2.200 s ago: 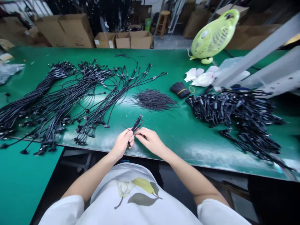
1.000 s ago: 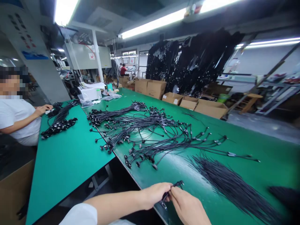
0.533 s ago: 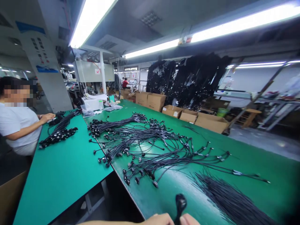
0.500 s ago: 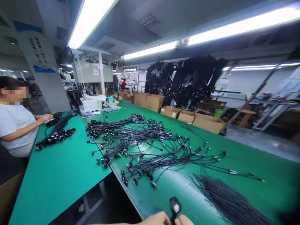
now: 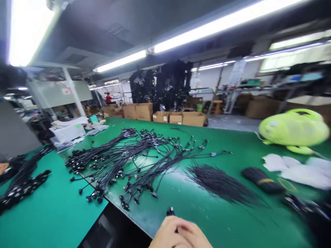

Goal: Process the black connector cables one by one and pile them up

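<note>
The left hand (image 5: pixel 165 234) and the right hand (image 5: pixel 193 237) sit at the bottom of the view, closed together with their fingers folded over one another. A small black cable plug (image 5: pixel 170 211) pokes out just above them. Both hands seem to have hold of it, though blur hides the exact grip. The plug is over the near part of the green table (image 5: pixel 186 220). Farther left on the table lies a wide spread of black cables (image 5: pixel 124 155) with plugs at their ends. To the right are a loose pile of thin black wires (image 5: pixel 219 182), a banded bundle of black wires (image 5: pixel 262 181), white sheets (image 5: pixel 302 172) and a green fan (image 5: pixel 293 127). A second green table (image 5: pixel 51 210) at left carries more black cables (image 5: pixel 23 187). Cardboard boxes (image 5: pixel 161 117) stand beyond the far edge.
</note>
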A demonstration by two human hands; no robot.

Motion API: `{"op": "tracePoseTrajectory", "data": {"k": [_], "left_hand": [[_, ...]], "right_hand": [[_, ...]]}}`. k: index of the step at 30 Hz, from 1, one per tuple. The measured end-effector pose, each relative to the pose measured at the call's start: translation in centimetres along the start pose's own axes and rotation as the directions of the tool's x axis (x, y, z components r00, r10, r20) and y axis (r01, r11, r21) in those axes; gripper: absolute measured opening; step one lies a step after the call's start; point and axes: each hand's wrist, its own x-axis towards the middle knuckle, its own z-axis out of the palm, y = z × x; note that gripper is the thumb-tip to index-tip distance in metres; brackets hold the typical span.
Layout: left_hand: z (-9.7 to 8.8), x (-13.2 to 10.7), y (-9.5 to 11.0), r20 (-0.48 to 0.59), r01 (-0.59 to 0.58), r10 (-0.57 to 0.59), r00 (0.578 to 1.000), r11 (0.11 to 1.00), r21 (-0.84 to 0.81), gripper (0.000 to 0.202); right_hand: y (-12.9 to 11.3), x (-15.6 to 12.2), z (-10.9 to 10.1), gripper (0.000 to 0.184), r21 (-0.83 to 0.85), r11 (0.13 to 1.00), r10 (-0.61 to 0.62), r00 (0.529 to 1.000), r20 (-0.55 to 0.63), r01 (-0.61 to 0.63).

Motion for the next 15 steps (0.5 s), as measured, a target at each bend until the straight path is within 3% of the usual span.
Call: {"op": "tracePoseTrajectory", "data": {"k": [2,5,8,11,13,15], "left_hand": [[0.7,-0.5,-0.5,-0.106,-0.022,0.020,0.994,1.000,-0.014,0.060],[1.3,-0.8,0.1,-0.234,0.117,-0.158,0.959,0.976,-0.183,0.069],[1.6,-0.2,1.8,-0.147,0.156,-0.200,0.969,0.951,-0.266,0.064],[2.2,0.6,3.1,-0.058,0.179,-0.225,0.973,0.884,-0.432,0.053],[2.6,0.8,3.6,-0.020,0.248,-0.310,0.951,0.795,-0.554,0.045],[2.7,1.0,4.0,-0.009,0.287,-0.385,0.923,0.703,-0.650,0.038]], "right_hand": [[-0.9,-0.6,-0.3,0.047,0.170,0.984,0.051,0.999,-0.003,-0.049],[-2.6,-1.7,-0.4,0.055,0.457,0.882,0.111,0.993,0.033,-0.114],[-2.7,-2.1,-0.2,0.059,0.643,0.726,0.192,0.970,0.150,-0.243],[-1.0,-2.8,-0.1,0.059,0.683,0.614,0.243,0.918,0.314,-0.396],[0.0,-3.8,-0.5,0.058,0.619,0.645,0.274,0.892,0.360,-0.449],[0.6,-4.9,-1.4,0.054,0.486,0.762,0.319,0.901,0.293,-0.428]]}}
